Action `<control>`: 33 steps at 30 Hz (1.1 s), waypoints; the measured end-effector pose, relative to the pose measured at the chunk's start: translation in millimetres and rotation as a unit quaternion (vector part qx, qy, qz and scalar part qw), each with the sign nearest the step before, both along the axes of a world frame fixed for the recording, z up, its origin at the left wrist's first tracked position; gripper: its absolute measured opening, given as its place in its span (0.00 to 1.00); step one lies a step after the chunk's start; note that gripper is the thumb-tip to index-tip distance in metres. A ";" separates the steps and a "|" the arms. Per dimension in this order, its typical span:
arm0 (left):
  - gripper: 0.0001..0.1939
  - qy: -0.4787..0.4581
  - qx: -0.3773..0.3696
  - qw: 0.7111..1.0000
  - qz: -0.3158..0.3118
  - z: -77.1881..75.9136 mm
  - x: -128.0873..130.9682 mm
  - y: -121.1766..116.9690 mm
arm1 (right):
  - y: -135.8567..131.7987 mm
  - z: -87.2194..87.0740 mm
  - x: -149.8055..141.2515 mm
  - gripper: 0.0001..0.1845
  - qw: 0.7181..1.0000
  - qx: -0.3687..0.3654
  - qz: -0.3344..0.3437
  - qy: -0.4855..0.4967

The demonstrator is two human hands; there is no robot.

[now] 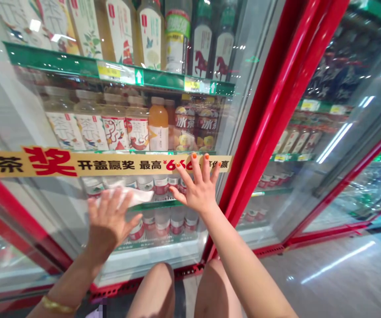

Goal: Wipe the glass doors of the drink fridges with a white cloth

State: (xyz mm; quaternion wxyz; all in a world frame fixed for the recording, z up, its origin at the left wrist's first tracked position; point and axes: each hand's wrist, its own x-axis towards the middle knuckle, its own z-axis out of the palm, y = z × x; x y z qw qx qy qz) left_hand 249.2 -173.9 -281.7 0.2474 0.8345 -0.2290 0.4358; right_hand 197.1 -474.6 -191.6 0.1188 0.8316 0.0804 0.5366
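Pressing our left hand (109, 218) open on the drinks fridge's glass door (44, 207), spread fingers pinning a white wipe (124, 196) flat, not gripping it; our right hand (199, 187) is spreading open, empty, on the glass near the red door frame (266, 110).

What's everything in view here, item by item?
glass door: one, clear with red frame, in front of the shelves
banner: one, yellow with red lettering, across the door
shelf edges: two, green, behind the glass
juice bottle: one, orange, middle shelf
water bottles: several, white and red, lowest shelves
floor: one, grey, lower right
cloth: one, white, under the left hand
bangle: one, gold, left wrist
left hand: one, fingers spread, on the cloth
right hand: one, orange nails, spread at the glass
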 end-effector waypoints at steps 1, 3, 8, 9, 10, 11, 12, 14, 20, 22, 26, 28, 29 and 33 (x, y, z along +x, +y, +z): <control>0.44 -0.019 -0.039 0.998 0.042 3.8 1.4 9.4 | 0.2 -0.1 0.2 0.44 1.000 0.003 0.003 0.007; 0.45 -0.047 -0.126 0.985 0.112 27.9 0.8 17.3 | 0.2 -0.3 -0.1 0.43 1.000 0.005 0.004 0.012; 0.43 -0.113 -0.046 0.990 0.072 51.4 -19.2 -30.8 | -1.4 1.2 -2.3 0.44 0.998 -0.013 0.012 -0.052; 0.42 -0.144 0.010 0.989 0.039 38.9 -21.2 -37.2 | -1.4 1.7 -2.0 0.46 0.997 -0.015 0.023 -0.068; 0.42 -0.157 0.059 0.986 0.020 24.3 -20.8 -37.8 | -1.1 2.2 -1.3 0.47 0.996 -0.014 0.037 -0.082; 0.42 -0.149 0.063 0.987 0.023 11.1 -18.1 -32.6 | -0.7 2.8 -0.5 0.49 0.994 -0.013 0.050 -0.095; 0.43 -0.135 0.040 0.989 0.042 2.1 -13.7 -23.0 | -0.1 3.3 0.4 0.50 0.992 -0.011 0.063 -0.106; 0.42 -0.099 -0.074 0.986 0.114 2.9 -4.0 -0.5 | 1.3 4.5 1.5 0.51 0.989 -0.011 0.079 -0.121; 0.42 -0.099 -0.125 0.982 0.101 43.4 -10.4 -21.2 | 1.4 6.6 -1.8 0.51 0.989 -0.018 0.088 -0.119; 0.45 -0.113 0.013 0.992 0.047 28.1 -18.2 -32.1 | 0.7 5.5 -2.0 0.51 0.989 -0.016 0.087 -0.115; 0.43 -0.105 -0.070 0.985 0.120 10.2 -13.1 -5.1 | 0.7 2.1 0.4 0.50 0.990 -0.010 0.086 -0.115; 0.43 -0.090 -0.174 0.965 0.173 25.9 -4.3 5.9 | 0.9 1.2 1.2 0.51 0.989 -0.009 0.086 -0.117; 0.43 -0.086 -0.193 0.960 0.183 36.0 -1.4 4.5 | 0.8 1.1 1.3 0.51 0.989 -0.008 0.085 -0.118; 0.43 -0.139 -0.034 0.985 0.101 52.2 -6.8 -27.3 | -0.1 1.0 0.8 0.52 0.991 -0.009 0.077 -0.113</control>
